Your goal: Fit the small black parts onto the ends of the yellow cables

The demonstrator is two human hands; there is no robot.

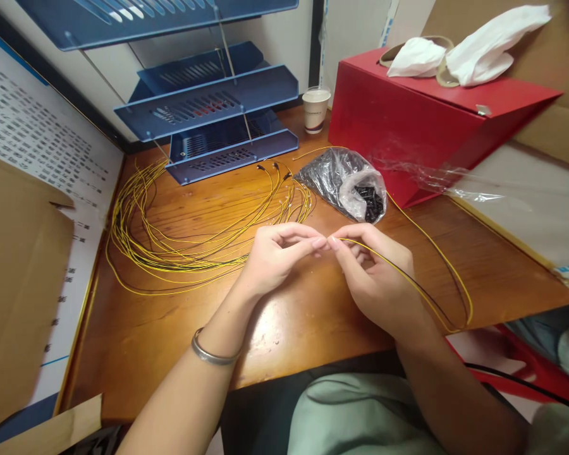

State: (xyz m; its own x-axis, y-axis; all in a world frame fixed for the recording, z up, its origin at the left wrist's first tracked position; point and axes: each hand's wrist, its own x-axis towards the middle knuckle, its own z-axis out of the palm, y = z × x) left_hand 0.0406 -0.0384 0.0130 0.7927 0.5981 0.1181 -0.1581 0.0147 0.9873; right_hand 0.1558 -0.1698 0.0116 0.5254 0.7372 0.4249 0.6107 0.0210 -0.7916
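Both hands meet fingertip to fingertip above the wooden table. My right hand (pixel 377 265) pinches a thin yellow cable (pixel 403 273) near its end; the cable runs back over the hand and loops round on the table to the right. My left hand (pixel 282 253) is closed in a pinch at the same spot, and whatever lies between its thumb and finger is too small and covered to make out. Just beyond the hands lies a clear plastic bag (pixel 329 174) with small black parts (pixel 370 203) showing at its mouth. A large coil of yellow cables (pixel 128 243) spreads to the left.
Several cable ends with dark tips (pixel 275 167) lie near the bag. Blue tiered trays (pixel 232 158) stand at the back, beside a paper cup (pixel 315 109). A red box (pixel 398 120) with white tissue (pixel 493 47) on top is at the right. Cardboard (pixel 19 284) flanks the left edge.
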